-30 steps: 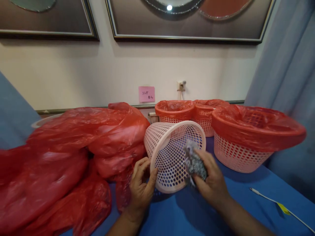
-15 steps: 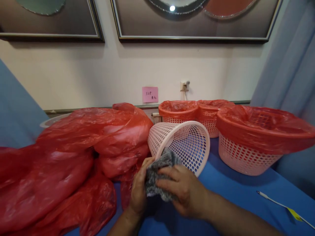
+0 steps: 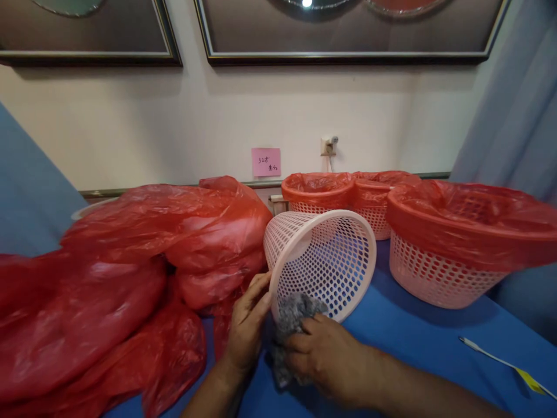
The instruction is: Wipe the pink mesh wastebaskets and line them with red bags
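A pale pink perforated basket (image 3: 319, 261) lies on its side on the blue table, its open mouth turned toward me. My left hand (image 3: 249, 325) grips the basket's rim at its left edge, fingers closed around it. A grey fuzzy cloth (image 3: 293, 325) is bunched in my right hand (image 3: 331, 357), pressed on the lower front rim and partly inside the mouth. The right fingers are curled over the cloth, which hangs down below the rim.
Red plastic bags (image 3: 130, 290) are heaped on the left. Behind stand two red-lined baskets (image 3: 319, 191), and a larger red-lined basket (image 3: 448, 273) is at the right. A white cable (image 3: 491, 355) with a yellow tag lies on the blue table (image 3: 418, 342).
My right hand and the cloth have moved slightly down along the rim. The left hand now shows on the rim beside the cloth, and the basket's mouth has turned slightly.
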A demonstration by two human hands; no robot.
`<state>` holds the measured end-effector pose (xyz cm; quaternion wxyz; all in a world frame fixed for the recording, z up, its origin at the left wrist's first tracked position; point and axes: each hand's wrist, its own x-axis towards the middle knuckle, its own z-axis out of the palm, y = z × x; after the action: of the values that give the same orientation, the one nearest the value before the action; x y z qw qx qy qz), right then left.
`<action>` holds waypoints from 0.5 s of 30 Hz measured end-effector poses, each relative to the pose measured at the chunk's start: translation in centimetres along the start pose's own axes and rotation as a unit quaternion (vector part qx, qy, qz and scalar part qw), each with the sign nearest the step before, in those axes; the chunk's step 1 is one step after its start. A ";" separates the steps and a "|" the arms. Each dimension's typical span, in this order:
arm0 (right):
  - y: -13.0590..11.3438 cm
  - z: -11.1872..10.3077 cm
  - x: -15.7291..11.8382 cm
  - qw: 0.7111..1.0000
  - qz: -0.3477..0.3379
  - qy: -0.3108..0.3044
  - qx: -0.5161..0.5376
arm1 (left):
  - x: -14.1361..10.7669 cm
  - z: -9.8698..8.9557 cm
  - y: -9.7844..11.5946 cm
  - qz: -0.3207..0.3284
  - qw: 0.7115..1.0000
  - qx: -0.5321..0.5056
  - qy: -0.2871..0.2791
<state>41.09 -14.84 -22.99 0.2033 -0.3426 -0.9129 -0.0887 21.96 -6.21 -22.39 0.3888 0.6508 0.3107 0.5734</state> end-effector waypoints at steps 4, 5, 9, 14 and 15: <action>0.5 2.2 -3.5 0.996 0.068 -0.049 0.035 | 0.1 0.4 -0.1 -0.040 0.997 -0.062 -0.029; 0.9 2.1 -4.1 0.993 0.090 -0.059 0.037 | 0.1 0.4 -0.1 -0.038 0.997 -0.054 -0.026; 3.4 0.7 -6.1 0.982 0.173 -0.070 0.020 | 0.0 0.5 0.2 -0.022 0.999 -0.023 -0.017; 7.5 -0.2 -9.3 0.955 0.271 -0.042 -0.112 | 0.0 1.1 1.2 0.002 1.000 0.011 -0.023; 8.2 -0.3 -9.9 0.946 0.290 -0.035 -0.138 | 0.0 1.3 1.5 0.007 1.000 0.018 -0.024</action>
<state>53.35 -14.62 -26.77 0.1391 -0.6201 -0.7595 -0.1392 23.15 -7.10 -21.15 0.3801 0.6732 0.3077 0.5547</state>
